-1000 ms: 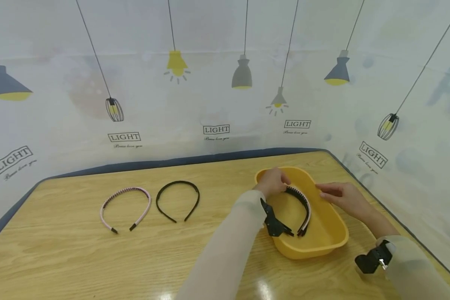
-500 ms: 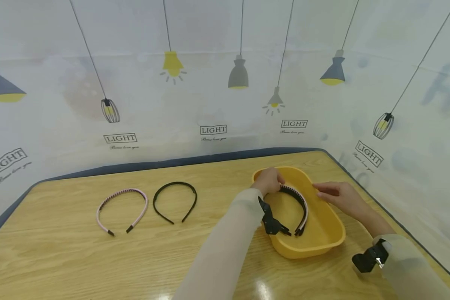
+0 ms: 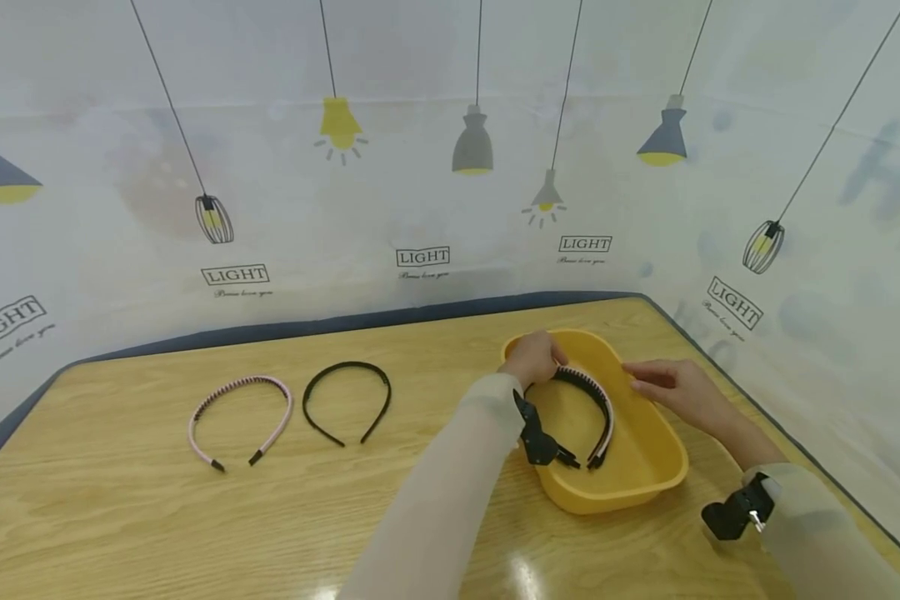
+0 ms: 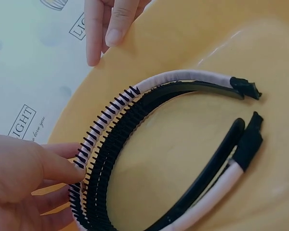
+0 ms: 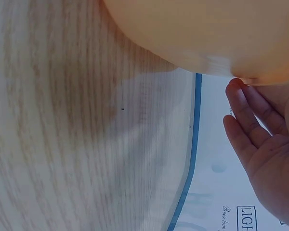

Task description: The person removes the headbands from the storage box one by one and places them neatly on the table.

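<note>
In the head view, my left hand (image 3: 534,358) reaches inside a yellow plastic basin (image 3: 648,492). Its thumb and fingers pinch the toothed top of a pink headband (image 4: 183,76), seen close in the left wrist view. A black headband (image 4: 209,166) lies nested against the pink one, inside the basin. My right hand (image 3: 686,396) holds the basin's right rim, thumb over the edge and fingers on the outer side. The right wrist view shows those fingers (image 5: 245,120) nearly straight against the outer wall.
Left on the wooden table (image 3: 270,533) lie another pink headband (image 3: 285,417) and a thin black headband (image 3: 352,365), apart from each other. A white lamp-printed cloth (image 3: 345,208) rises behind and beside the table.
The head view has shifted slightly, so everything sits a little further left. Both hands keep their holds on the pink headband and the basin rim.
</note>
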### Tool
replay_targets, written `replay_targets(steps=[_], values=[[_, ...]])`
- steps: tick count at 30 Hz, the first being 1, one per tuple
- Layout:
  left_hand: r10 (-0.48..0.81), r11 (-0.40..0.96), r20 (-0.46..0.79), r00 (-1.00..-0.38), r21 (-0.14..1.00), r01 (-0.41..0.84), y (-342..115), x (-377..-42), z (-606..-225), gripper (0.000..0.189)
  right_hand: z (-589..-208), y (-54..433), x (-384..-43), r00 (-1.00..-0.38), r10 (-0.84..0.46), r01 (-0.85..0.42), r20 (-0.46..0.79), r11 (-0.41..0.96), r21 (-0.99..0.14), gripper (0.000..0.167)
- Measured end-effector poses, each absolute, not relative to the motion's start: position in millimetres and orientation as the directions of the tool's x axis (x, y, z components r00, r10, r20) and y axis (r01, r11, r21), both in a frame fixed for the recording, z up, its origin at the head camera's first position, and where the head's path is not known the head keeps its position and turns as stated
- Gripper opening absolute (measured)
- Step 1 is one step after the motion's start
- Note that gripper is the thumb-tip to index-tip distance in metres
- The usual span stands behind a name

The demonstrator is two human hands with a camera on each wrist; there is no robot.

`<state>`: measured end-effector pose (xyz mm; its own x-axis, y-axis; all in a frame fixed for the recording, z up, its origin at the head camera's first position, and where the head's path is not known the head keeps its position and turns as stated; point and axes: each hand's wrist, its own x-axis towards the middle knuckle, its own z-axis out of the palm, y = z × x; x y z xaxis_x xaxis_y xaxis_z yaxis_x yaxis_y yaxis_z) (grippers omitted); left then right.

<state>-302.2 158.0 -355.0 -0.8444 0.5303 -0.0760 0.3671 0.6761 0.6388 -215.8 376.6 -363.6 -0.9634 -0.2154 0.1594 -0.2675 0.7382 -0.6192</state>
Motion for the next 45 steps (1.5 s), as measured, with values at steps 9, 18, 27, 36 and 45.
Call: replay_targets(steps=[9, 18, 27, 36, 45], values=[[0.522, 0.647, -0.040, -0.852, 0.669, 0.365, 156, -302, -351, 0.034, -362, 376, -216, -0.962, -0.225, -0.270, 0.152, 0.738, -0.618, 0.038], [0.538, 0.615, 0.004, -0.843, 0.682, 0.396, 151, -300, -344, 0.025, -360, 375, -215, -0.961, -0.226, -0.276, 0.160, 0.735, -0.619, 0.037], [0.594, 0.596, 0.036, -0.804, 0.652, 0.469, 151, -299, -334, 0.023, -360, 375, -214, -0.960, -0.228, -0.281, 0.165, 0.737, -0.615, 0.037], [0.630, 0.562, 0.060, -0.774, 0.653, 0.508, 150, -300, -326, 0.021, -360, 373, -215, -0.957, -0.230, -0.291, 0.180, 0.741, -0.604, 0.037], [0.648, 0.519, 0.104, -0.754, 0.665, 0.537, 138, -299, -308, 0.024, -365, 374, -215, -0.959, -0.217, -0.283, 0.181, 0.744, -0.605, 0.038]])
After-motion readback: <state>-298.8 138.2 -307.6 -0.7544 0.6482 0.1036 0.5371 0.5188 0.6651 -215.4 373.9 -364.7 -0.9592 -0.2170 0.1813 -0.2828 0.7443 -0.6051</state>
